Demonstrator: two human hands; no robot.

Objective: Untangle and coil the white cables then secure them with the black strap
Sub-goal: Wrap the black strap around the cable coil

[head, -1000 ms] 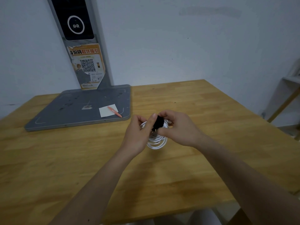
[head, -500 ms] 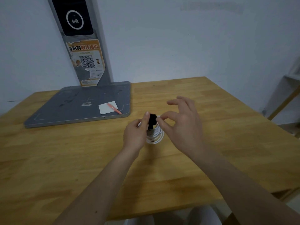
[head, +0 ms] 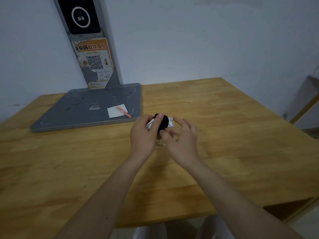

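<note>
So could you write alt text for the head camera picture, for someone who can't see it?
Two bare hands hold a small coil of white cable wrapped by a black strap above a wooden table: the left hand grips the bundle, the right hand touches it. Behind lies a grey metal base plate.

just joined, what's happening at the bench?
A person is bundling white cables over a wooden table. The left hand grips the coil, fingers lying over the black strap wrapped round it. The right hand is at the strap's near side, thumb and forefinger closing on it, other fingers spread. Behind lie a grey metal base plate, a white paper slip and an orange pen.
</note>
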